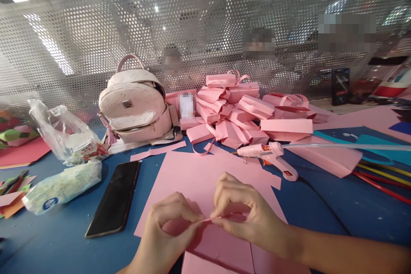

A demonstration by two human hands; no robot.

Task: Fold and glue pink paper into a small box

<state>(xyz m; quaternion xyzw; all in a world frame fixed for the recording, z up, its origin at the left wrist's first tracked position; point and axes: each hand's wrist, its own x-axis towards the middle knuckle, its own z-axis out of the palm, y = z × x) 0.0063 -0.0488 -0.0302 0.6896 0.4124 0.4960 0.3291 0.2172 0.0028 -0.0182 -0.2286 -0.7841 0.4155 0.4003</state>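
Observation:
Both of my hands meet low in the middle of the view, at the edge of a folded pink paper [221,242]. My left hand [170,224] pinches that edge between thumb and fingertips. Right beside it, my right hand [245,209] pinches the same edge, with its fingers curled. Creases run across the folded paper, and its near part is cut off by the frame. Beneath lies a large flat pink sheet [183,175]. A pink glue gun [272,156] rests beyond my right hand, partly over paper scraps, its nozzle pointing left.
Pink paper bags [231,115] are heaped at the back, beside a cream backpack [135,102]. A phone [114,199], a tissue pack [64,186] and a plastic bag [64,130] lie left. Glue gun cable [324,201] and coloured sticks [382,184] are right. A perforated metal screen [205,17] stands behind.

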